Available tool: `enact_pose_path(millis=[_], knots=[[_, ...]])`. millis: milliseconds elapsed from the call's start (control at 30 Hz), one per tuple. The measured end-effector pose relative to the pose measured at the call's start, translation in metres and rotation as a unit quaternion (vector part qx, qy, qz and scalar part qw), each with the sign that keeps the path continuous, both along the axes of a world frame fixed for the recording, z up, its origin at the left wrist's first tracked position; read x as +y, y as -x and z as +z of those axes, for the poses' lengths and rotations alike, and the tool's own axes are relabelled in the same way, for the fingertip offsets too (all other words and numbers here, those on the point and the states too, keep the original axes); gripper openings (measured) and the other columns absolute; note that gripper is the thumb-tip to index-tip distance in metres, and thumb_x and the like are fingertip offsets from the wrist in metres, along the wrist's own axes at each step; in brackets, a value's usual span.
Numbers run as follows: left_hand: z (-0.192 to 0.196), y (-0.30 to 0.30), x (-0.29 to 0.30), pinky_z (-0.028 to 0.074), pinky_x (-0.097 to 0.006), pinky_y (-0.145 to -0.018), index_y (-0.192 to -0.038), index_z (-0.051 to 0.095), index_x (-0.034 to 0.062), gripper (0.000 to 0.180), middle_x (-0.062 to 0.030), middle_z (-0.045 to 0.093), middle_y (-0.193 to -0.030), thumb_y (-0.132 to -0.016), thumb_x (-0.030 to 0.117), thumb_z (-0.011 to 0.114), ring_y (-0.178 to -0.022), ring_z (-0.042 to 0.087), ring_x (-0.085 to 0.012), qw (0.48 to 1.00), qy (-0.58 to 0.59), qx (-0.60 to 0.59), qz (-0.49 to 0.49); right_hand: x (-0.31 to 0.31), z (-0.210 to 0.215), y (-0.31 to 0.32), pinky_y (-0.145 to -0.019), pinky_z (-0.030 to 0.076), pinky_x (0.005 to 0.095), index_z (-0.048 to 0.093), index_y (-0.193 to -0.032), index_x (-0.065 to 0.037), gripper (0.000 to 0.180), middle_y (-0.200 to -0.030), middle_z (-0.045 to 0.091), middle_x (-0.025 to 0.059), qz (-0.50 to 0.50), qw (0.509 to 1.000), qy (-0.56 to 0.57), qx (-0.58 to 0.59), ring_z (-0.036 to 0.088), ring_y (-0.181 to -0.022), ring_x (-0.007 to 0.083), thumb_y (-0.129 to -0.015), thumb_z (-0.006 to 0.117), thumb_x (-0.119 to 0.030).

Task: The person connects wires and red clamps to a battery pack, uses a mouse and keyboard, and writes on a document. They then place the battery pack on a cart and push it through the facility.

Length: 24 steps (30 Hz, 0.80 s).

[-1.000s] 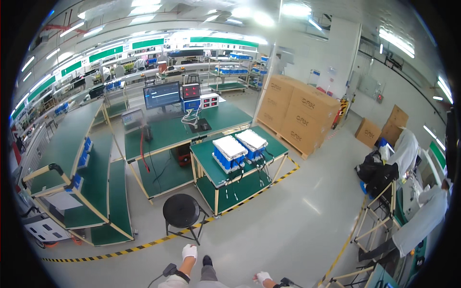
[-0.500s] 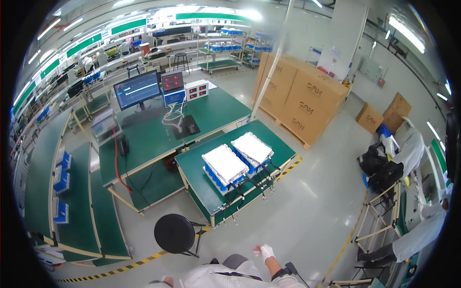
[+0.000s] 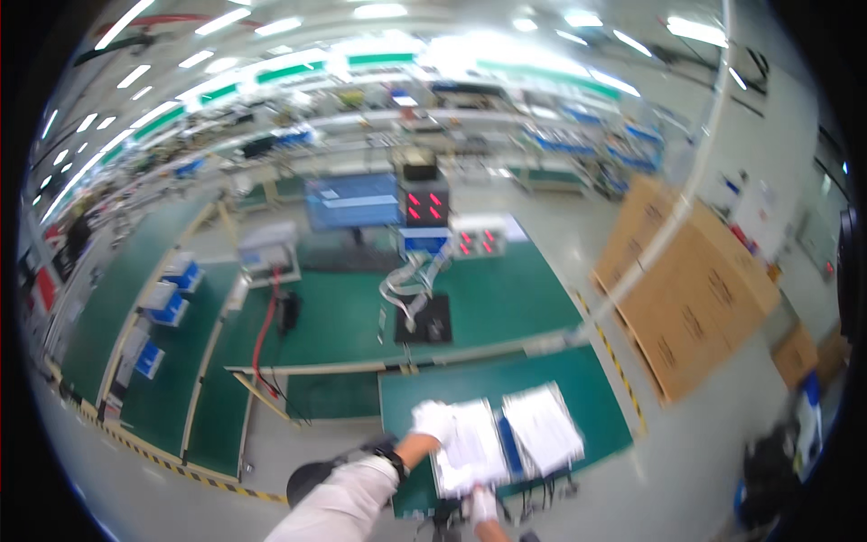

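A blue screen was seen on the far green bench, and big brown boxes were stacked at the right, perhaps cardboard.

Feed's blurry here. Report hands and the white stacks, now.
Left hand gloved, on left white stack. Right hand at its near edge; grip unclear. Second white stack beside, untouched. Nothing blocking.

- Bright, even light comes from rows of ceiling strip lamps along the top of the frame.
- Glare washes out the upper centre.
- Motion blur smears the whole view, strongest at the lower centre, where both gloved hands and the white trays lose their edges.
- Fisheye distortion bends straight bench edges; black corners ring the picture.
- Shadows are soft and faint.
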<state>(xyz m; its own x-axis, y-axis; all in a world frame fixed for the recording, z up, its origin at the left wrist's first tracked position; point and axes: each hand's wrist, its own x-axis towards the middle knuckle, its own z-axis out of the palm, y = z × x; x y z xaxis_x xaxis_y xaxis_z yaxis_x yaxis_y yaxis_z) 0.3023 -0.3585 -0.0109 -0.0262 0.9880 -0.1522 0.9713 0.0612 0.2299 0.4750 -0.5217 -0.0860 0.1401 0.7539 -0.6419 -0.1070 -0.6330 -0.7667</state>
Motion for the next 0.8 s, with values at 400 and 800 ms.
enact_pose_path(millis=[400,800], knots=[[-0.015,-0.025,0.034,0.046,-0.043,-0.087,-0.11,0.062,0.0037,0.061,-0.0186,0.064,-0.111,-0.082,0.055,0.045,-0.103,0.06,-0.0399,0.956,0.167,-0.233,0.064,0.018,0.003,-0.047,-0.034,0.038,0.0288,0.054,-0.089,-0.007,0.045,-0.059,0.049,0.0038,0.033,0.908,0.182,0.376,0.045,-0.041,0.0169,-0.092,0.047,-0.051],[-0.104,0.072,-0.318,0.049,-0.038,-0.076,-0.1,0.066,-0.0051,0.065,-0.0211,0.067,-0.094,-0.08,0.056,0.055,-0.091,0.064,-0.0298,0.751,0.08,-0.416,0.507,-0.006,-0.164,-0.048,-0.063,0.045,0.0344,0.057,-0.109,-0.002,0.053,-0.075,0.061,0.0086,0.523,0.796,-0.174,-0.251,0.056,-0.069,0.018,-0.092,0.045,-0.051]])
